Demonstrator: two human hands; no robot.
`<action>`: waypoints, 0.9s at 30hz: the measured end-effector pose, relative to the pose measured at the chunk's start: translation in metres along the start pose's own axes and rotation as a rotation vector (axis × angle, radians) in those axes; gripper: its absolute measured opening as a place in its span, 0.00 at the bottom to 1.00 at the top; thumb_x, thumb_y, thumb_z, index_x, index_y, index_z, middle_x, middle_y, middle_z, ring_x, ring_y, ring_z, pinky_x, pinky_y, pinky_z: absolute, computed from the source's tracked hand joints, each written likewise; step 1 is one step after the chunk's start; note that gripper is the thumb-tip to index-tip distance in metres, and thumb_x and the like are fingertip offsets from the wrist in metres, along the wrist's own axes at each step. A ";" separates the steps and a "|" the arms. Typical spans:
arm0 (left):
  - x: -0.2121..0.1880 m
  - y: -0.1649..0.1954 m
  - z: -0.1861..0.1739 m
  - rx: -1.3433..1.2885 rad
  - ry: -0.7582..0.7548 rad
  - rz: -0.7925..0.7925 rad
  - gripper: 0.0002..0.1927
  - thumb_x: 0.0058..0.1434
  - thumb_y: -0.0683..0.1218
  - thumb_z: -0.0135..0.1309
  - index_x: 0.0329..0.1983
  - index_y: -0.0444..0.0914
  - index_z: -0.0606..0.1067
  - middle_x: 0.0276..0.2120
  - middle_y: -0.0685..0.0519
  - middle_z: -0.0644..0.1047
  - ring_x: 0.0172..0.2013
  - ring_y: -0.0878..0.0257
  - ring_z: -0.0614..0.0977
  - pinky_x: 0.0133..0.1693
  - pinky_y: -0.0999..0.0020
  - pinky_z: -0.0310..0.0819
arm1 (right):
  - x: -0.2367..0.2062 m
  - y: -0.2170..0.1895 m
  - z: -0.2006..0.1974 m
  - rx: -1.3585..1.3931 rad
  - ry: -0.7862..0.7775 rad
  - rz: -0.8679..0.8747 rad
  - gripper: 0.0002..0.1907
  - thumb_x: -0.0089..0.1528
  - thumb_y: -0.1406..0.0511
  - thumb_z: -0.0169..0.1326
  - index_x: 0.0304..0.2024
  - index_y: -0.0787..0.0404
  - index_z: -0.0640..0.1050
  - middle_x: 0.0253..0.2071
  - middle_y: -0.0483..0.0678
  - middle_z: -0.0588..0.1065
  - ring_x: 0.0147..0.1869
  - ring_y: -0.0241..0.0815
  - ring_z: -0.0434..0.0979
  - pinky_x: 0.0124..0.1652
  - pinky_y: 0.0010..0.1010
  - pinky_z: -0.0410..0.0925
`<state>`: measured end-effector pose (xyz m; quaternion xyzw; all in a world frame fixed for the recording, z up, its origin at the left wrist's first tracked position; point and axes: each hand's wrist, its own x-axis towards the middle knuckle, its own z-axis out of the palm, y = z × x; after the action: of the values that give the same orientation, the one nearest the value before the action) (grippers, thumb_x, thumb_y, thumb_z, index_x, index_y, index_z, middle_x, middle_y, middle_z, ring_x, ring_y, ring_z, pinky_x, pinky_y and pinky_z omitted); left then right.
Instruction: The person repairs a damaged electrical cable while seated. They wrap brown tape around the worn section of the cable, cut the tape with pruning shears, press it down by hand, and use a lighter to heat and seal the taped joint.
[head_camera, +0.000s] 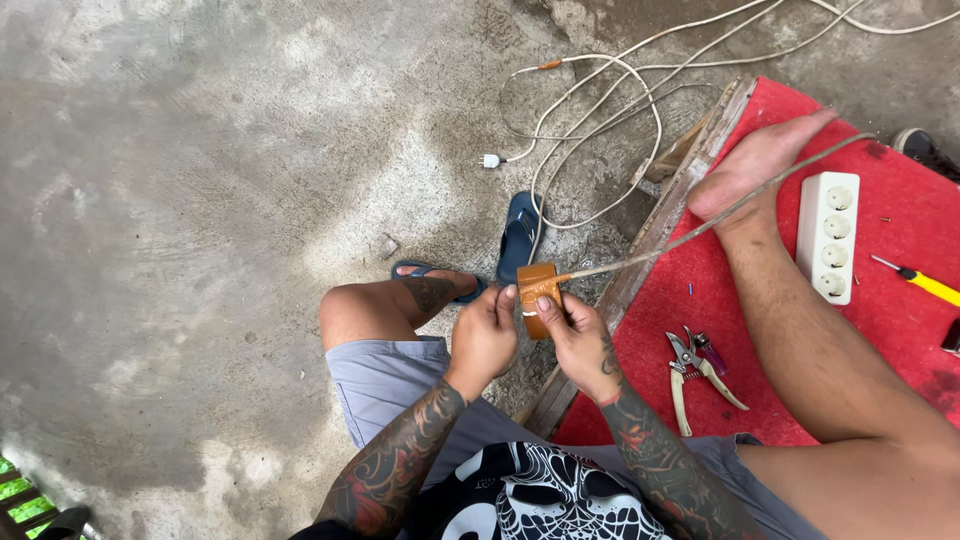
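The brown tape roll (536, 290) is held above the stained concrete floor (200, 200), both the left hand (484, 338) and the right hand (578, 338) closed in a grip on it. Beside lies a red mat (900, 340) with a white power strip (828, 237), pliers (695, 375) and a yellow screwdriver (925, 282). White cables (600, 110) lie loose on the concrete.
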<state>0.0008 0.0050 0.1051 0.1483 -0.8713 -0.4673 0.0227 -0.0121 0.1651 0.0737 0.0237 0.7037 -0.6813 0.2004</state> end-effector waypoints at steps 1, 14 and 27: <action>0.003 -0.001 -0.001 -0.089 -0.017 -0.040 0.19 0.71 0.53 0.49 0.31 0.35 0.74 0.17 0.43 0.73 0.18 0.48 0.76 0.25 0.54 0.70 | 0.000 0.004 -0.002 0.047 -0.030 -0.043 0.18 0.71 0.57 0.52 0.49 0.65 0.81 0.36 0.41 0.76 0.40 0.27 0.69 0.41 0.23 0.66; 0.013 -0.033 -0.023 -0.644 -0.674 -0.257 0.24 0.74 0.54 0.46 0.23 0.39 0.68 0.15 0.61 0.62 0.17 0.72 0.60 0.21 0.72 0.54 | 0.053 0.009 -0.021 -0.483 -0.145 -0.673 0.07 0.61 0.64 0.61 0.41 0.55 0.80 0.44 0.43 0.79 0.62 0.45 0.76 0.73 0.55 0.44; 0.018 -0.041 -0.046 -0.847 -1.041 -0.514 0.24 0.73 0.58 0.47 0.24 0.42 0.64 0.16 0.62 0.57 0.15 0.73 0.54 0.16 0.75 0.44 | 0.047 -0.027 0.003 -0.478 -0.001 -0.812 0.16 0.51 0.62 0.67 0.41 0.57 0.79 0.58 0.48 0.71 0.72 0.55 0.60 0.69 0.52 0.51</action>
<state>0.0015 -0.0590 0.0954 0.0850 -0.4503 -0.7660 -0.4507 -0.0624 0.1488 0.0843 -0.3008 0.7931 -0.5233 -0.0821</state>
